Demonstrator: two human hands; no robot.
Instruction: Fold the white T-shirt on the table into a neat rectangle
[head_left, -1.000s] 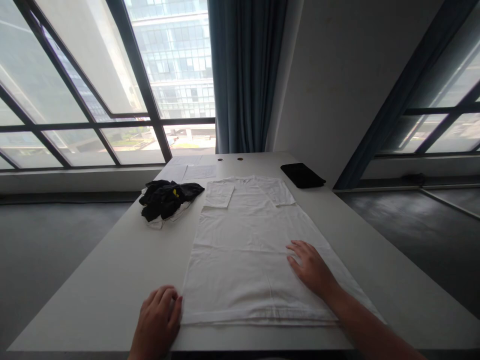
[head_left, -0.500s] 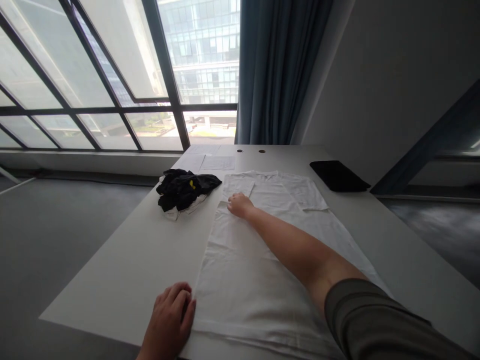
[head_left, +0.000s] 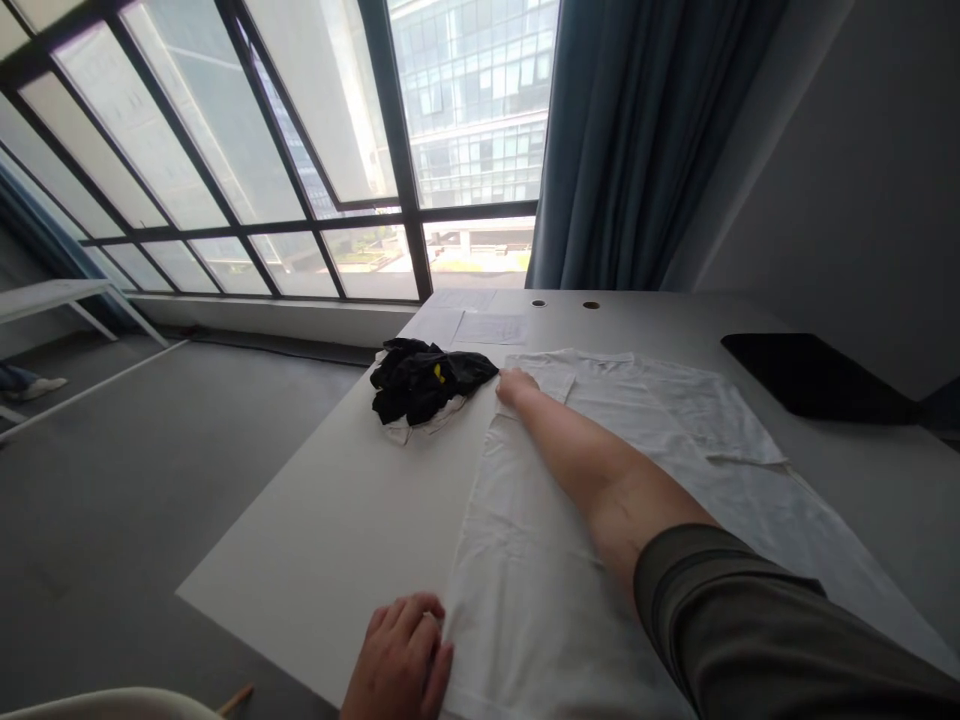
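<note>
White short-sleeved cloth shirt: likely light, limp; pinch side edge. Right hand curls at sleeve, left hand half-curled beside edge (either gripping? can't tell).

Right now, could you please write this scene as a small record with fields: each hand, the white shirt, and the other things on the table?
Left hand: fingers curled, at the shirt's near left edge; grip unclear
Right hand: at the shirt's far left side, by the sleeve; grip unclear
White shirt: spread out, lightly wrinkled, partly under the right arm
Dark clothing heap: crumpled, left of the shirt, with a yellow mark
Papers: flat, behind the heap
Black flat item: right of the shirt; kind unclear
Table: white
</note>
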